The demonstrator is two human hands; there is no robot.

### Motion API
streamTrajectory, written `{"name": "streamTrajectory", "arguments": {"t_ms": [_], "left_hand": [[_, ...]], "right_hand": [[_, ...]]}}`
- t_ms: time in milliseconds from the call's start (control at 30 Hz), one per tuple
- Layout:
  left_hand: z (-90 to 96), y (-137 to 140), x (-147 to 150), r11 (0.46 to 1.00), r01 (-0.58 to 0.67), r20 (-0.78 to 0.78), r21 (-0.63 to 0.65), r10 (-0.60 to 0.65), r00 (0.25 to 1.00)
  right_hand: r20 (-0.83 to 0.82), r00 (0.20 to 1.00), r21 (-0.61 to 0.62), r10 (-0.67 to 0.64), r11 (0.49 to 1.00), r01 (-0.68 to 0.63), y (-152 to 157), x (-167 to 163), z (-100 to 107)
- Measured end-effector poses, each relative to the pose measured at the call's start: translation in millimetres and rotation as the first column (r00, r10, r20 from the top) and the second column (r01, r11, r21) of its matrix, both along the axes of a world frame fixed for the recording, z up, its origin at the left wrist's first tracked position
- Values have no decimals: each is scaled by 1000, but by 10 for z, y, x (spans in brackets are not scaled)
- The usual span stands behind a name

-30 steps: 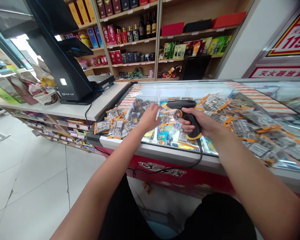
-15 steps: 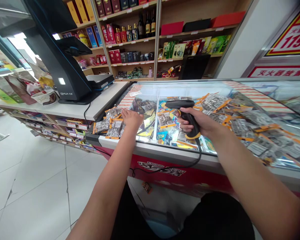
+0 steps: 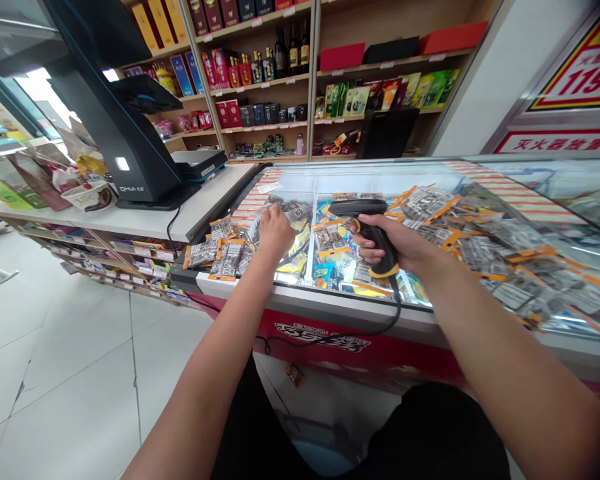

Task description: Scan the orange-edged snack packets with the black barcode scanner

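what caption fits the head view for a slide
Right hand grips a barcode scanner over a glass-topped freezer while the left hand rests on snack packets beside it.

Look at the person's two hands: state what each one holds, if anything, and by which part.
The right hand holds a barcode scanner by its handle, fingers wrapped around it. The left hand rests on snack packets on the freezer lid; whether it grips one cannot be told.

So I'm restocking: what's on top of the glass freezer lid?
Orange-edged snack packets lie on the glass freezer lid; the left hand covers some.
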State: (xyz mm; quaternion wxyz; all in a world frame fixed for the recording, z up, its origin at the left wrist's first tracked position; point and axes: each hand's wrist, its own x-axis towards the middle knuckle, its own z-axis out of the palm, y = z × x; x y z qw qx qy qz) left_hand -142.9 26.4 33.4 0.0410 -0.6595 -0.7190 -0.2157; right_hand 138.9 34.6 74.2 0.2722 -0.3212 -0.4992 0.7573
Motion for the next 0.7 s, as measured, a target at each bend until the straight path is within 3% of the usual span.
{"name": "streamTrajectory", "arguments": {"t_ms": [67,133,233,300,467,700], "left_hand": [[20,37,56,971,219,24,99,-222,975],[6,87,94,907,360,98,217,-387,917],[-81,159,88,827,414,257,380,-525,812],[-142,174,57,792,441,284,422,-577,766],[-165,83,69,774,559,157,297,-617,771],[-217,94,170,887,462,102,32,-462,881]], "right_hand": [[-18,1000,8,-9,1000,9,-6,0,12],[-41,999,22,-20,1000,21,-11,5,29],[-74,996,53,-43,997,47,-15,20,50],[-83,995,62,-53,996,58,-14,24,56],[-98,991,33,-86,995,90,-5,4,55],[-159,971,8,-179,983,182,13,16,83]]}}
